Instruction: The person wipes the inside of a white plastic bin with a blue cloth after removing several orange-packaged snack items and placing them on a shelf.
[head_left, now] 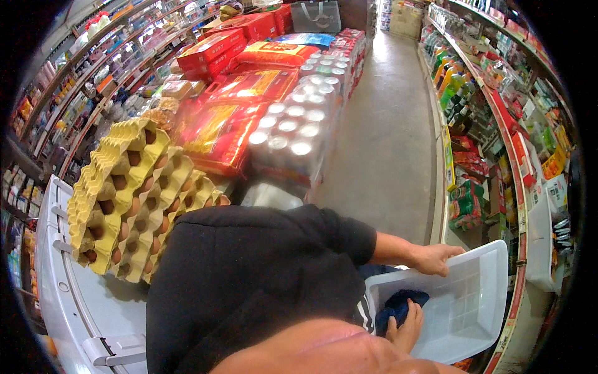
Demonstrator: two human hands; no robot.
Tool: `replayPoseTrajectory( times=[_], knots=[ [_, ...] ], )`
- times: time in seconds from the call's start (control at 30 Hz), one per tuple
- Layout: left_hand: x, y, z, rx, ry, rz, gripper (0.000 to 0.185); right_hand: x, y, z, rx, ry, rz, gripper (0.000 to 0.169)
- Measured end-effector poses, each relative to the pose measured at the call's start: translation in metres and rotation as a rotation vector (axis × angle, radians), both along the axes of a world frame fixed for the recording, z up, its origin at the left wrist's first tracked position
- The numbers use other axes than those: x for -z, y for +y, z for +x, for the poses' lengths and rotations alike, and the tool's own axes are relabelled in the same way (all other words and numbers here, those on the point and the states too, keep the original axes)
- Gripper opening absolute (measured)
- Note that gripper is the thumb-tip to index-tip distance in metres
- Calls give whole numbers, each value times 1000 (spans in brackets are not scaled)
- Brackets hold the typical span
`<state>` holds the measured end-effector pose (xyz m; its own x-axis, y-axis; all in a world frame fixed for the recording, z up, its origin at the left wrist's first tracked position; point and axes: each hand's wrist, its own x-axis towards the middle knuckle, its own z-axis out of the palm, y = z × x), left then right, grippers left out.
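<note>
A white translucent plastic bin (467, 299) is tilted in front of me, its mouth turned towards me. My left hand (437, 260) grips its upper rim, thumb stretched along the edge. Inside, near the end closest to my body, my right hand (407, 327) holds a bunched dark blue cloth (397, 306) against the bin's wall. The fingers are partly spread over the cloth. My bare right forearm fills the bottom of the view, and my black short sleeve (345, 229) covers the upper left arm.
Store shelves (507, 140) with bottles and packets run along the right, close to the bin. Stacked egg trays (135, 196) holding eggs stand on a white chest freezer (93, 299) at left. Shrink-wrapped cans (289, 124) and red bags (224, 126) border the aisle floor (383, 131).
</note>
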<state>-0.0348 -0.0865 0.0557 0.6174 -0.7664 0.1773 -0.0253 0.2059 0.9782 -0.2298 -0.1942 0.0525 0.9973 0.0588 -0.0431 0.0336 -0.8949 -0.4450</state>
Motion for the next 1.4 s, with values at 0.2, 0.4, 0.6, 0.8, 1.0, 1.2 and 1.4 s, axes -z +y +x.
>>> replayPoseTrajectory(
  times=[0.2, 0.4, 0.6, 0.8, 1.0, 1.2, 1.4],
  knots=[
    [6, 3, -1, -8, 1, -27, 62, -1, -28, -8, 8, 137, 145, 53],
    [0, 0, -5, -28, 16, 3, 63, -20, -99, -15, 286, -87, 17, 52],
    [0, 0, -6, -13, 33, -28, 63, -6, -79, 5, 459, -97, -357, 68],
    [-1, 0, -8, -35, -24, 2, 62, -5, -31, 0, 317, -13, -228, 94],
    [-1, -2, -6, -40, -29, -4, 62, -11, 11, 4, 128, -4, -211, 88],
    [-1, 1, -5, -26, -37, 33, 61, -9, 21, 8, -32, -2, -178, 74],
    [5, -1, -4, -43, -53, -33, 61, -10, -16, 0, 226, 1, -130, 77]
  ],
)
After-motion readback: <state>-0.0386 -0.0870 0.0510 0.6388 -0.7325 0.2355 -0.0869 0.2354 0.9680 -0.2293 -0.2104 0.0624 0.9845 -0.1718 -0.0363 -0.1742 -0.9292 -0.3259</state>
